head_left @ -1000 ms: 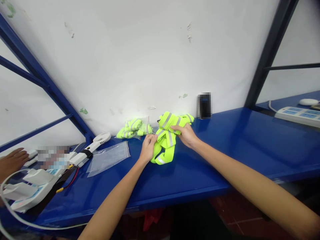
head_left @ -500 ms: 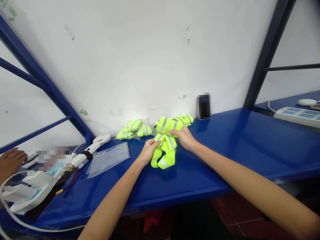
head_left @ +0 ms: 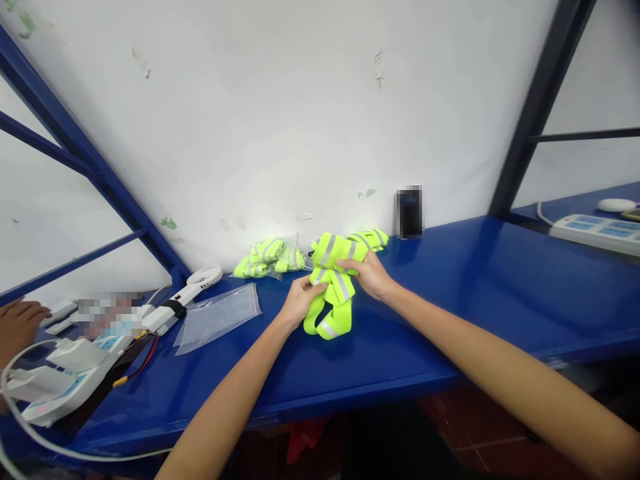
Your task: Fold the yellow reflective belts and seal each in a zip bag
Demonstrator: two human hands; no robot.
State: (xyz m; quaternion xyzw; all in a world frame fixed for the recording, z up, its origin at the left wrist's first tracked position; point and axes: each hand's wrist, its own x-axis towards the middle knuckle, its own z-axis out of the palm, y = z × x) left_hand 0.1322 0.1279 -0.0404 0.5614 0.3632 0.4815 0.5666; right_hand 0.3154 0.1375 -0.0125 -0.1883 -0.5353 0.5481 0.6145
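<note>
Head view: my left hand (head_left: pixel 300 303) and right hand (head_left: pixel 369 275) both pinch the yellow strap (head_left: pixel 327 251) — it could unravel, its lower loop (head_left: pixel 338 324) tangling, if either grip slackens.

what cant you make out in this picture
All in the head view:
Right hand: some fingers hidden behind the held yellow strap.
Dark upright object: details pixelated.
Co-worker's hand: partly cut off by left edge.
Rear strap: partly hidden by held one.

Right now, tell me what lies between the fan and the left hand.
In the head view, a clear plastic bag, then bare table, lie between fan and left hand.
</note>
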